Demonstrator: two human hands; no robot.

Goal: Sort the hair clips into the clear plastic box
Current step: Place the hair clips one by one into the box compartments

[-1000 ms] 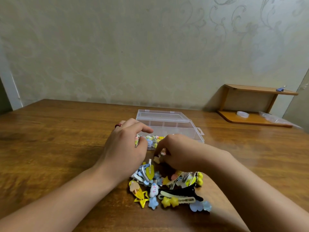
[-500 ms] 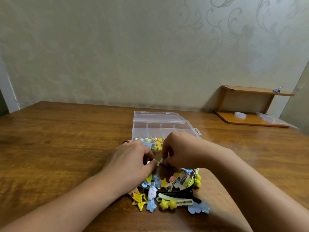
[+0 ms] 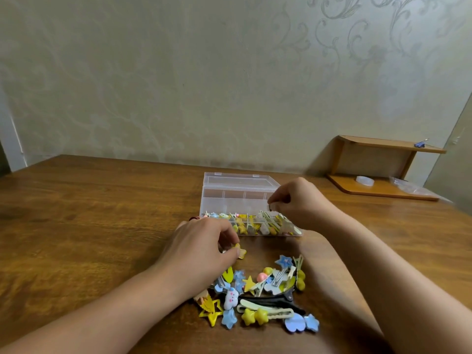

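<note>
A small clip (image 3: 271, 206) is pinched in the right hand (image 3: 301, 203) directly above the box (image 3: 212, 198), near its right end. A yellow clip (image 3: 240, 251) is gripped by the left hand (image 3: 201, 249) just short of the box; the pile (image 3: 265, 295) lies nearer.

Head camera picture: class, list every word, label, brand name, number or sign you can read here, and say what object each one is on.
None: no readable text anywhere.
Clear plastic box: no label or brand shows.
Hair clips in the pile: shapes and colours only; the white clip bears pink dots, not letters.
Wall: scroll pattern, no writing.
Small things on the wooden shelf: too small to tell.
</note>
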